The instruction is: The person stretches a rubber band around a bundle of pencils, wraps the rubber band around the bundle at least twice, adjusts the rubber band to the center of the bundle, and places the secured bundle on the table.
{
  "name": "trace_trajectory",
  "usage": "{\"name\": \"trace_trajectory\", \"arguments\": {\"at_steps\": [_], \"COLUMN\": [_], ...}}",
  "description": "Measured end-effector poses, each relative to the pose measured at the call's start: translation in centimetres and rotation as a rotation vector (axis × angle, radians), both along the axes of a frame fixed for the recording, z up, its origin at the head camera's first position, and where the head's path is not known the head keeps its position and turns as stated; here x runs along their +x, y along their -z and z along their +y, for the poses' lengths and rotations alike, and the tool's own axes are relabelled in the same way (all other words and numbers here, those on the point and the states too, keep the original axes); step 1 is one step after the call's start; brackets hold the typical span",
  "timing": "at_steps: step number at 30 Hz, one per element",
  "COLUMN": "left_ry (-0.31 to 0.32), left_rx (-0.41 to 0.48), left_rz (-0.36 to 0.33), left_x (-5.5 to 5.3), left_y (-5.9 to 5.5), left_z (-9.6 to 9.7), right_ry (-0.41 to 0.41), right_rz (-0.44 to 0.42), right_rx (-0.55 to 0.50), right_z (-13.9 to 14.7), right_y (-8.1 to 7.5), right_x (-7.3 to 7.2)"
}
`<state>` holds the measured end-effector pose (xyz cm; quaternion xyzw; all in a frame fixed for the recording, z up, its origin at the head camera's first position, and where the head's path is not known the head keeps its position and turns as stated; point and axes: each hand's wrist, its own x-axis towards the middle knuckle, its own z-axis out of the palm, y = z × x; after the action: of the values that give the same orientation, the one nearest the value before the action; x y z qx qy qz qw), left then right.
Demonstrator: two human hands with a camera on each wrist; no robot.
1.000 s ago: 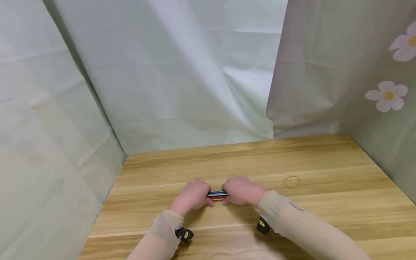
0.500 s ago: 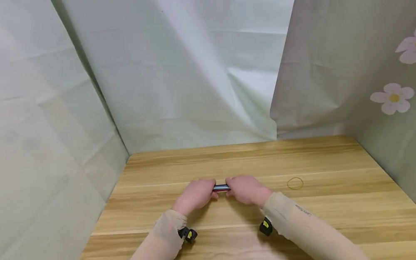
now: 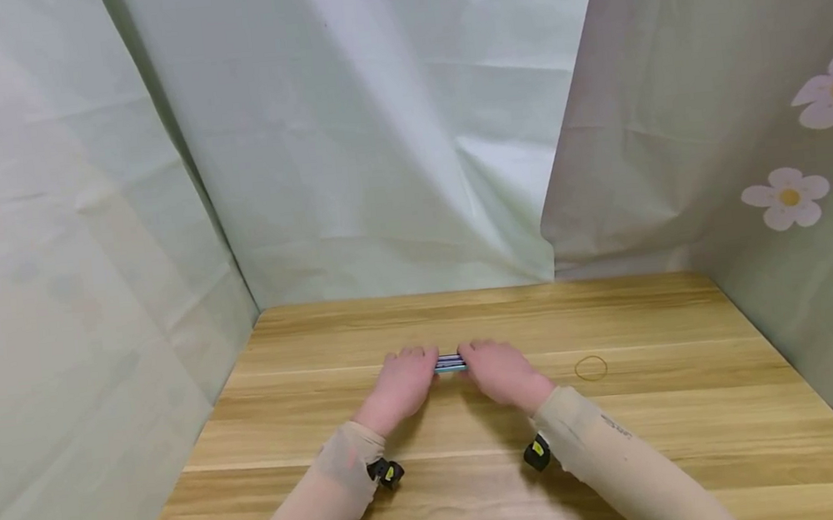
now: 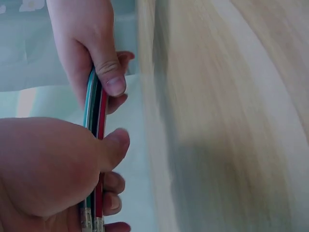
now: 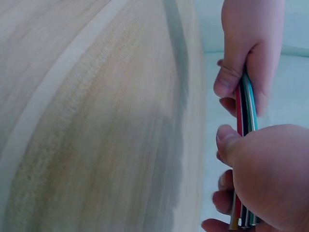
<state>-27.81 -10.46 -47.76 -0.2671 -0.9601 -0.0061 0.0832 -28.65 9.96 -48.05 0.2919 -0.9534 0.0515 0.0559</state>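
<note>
A bundle of several pencils [image 3: 450,363], teal, dark and red, spans the gap between both hands over the table. My left hand [image 3: 408,378] grips one end, fingers curled round it; metal ferrules [image 4: 86,218] stick out below that palm in the left wrist view. My right hand [image 3: 501,371] holds the other end, its thumb lying along the red pencil [image 4: 102,108]. In the right wrist view, the pencil ends [image 5: 245,220] show past the right palm. Most of the bundle's length is hidden inside the hands.
A thin yellowish rubber band [image 3: 591,368] lies on the wooden table [image 3: 484,488], to the right of the right hand. Pale sheets [image 3: 389,129] hang behind the table and at both sides. Each wrist carries a small black camera [image 3: 386,472].
Both hands have moved slightly away from the body with the pencils, which have turned so the teal side now faces the head camera. The view shifted a little. The rubber band lies still.
</note>
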Motion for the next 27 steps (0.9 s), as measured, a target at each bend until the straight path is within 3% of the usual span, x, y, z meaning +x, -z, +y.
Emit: {"name": "trace_trajectory", "arguments": {"at_steps": [8, 13, 20, 27], "left_ry": [-0.086, -0.086, -0.070, -0.094], "left_rx": [-0.027, -0.023, 0.009, -0.021], "left_rz": [0.071, 0.057, 0.058, 0.071], "left_x": [0.6, 1.0, 0.4, 0.3], "left_y": [-0.1, 0.2, 1.0, 0.7], "left_z": [1.3, 1.5, 1.3, 1.8], "right_ry": [0.035, 0.047, 0.051, 0.063], "right_rz": [0.070, 0.041, 0.042, 0.018], "right_rx": [0.036, 0.047, 0.020, -0.007], "right_z": [0.1, 0.2, 0.4, 0.5], "right_y": [-0.3, 0.0, 0.1, 0.0], "right_x": [0.6, 0.7, 0.4, 0.0]}}
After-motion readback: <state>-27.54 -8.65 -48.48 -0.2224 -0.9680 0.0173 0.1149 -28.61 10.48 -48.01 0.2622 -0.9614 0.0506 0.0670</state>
